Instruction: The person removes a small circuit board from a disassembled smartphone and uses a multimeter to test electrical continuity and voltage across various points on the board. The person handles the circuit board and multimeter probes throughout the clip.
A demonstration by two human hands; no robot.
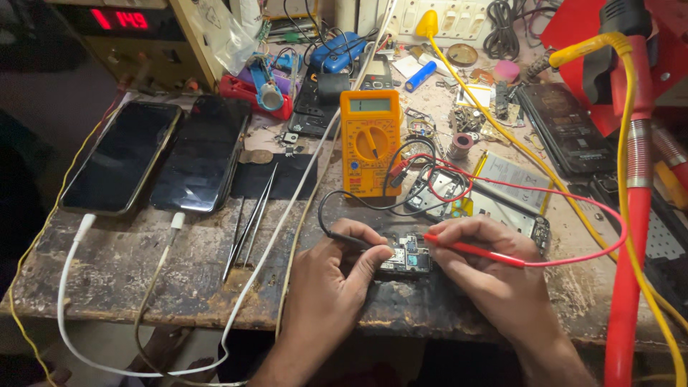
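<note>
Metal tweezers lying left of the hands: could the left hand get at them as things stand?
Probably yes, once free: the thin metal tweezers lie uncovered just beside the left hand, but it grips the black probe on the small circuit board.

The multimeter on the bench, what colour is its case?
Orange multimeter, seen plainly in the head view.

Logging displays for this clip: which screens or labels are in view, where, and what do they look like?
Multimeter: bench centre, orange, small grey screen on top.
Two phones: left, side by side, dark screens.
Red-digit display: top left, on a beige box.
Black tablet-like device: right, dark.
</note>
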